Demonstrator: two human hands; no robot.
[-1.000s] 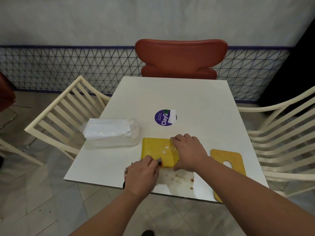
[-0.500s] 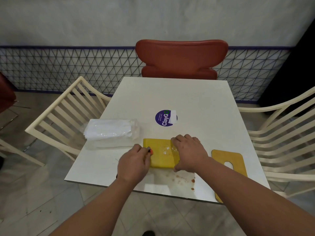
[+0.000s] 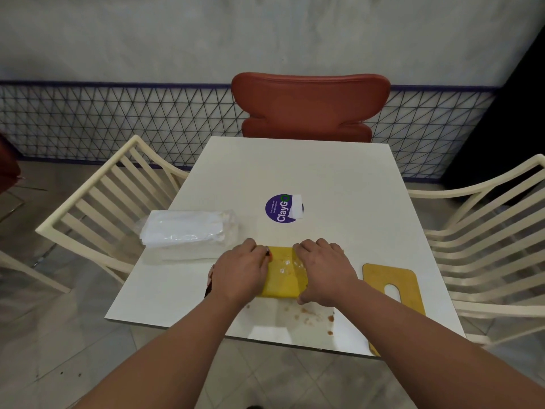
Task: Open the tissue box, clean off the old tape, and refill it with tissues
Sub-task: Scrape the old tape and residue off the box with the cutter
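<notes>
The tissue pack (image 3: 188,236) blocks the left, the yellow lid (image 3: 390,286) the right; the far table (image 3: 324,172) lies bare.

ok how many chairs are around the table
3. A red chair at the far end, a cream slatted chair on the left side, another cream slatted chair on the right. A red shape at the far left edge may be a fourth.
</notes>
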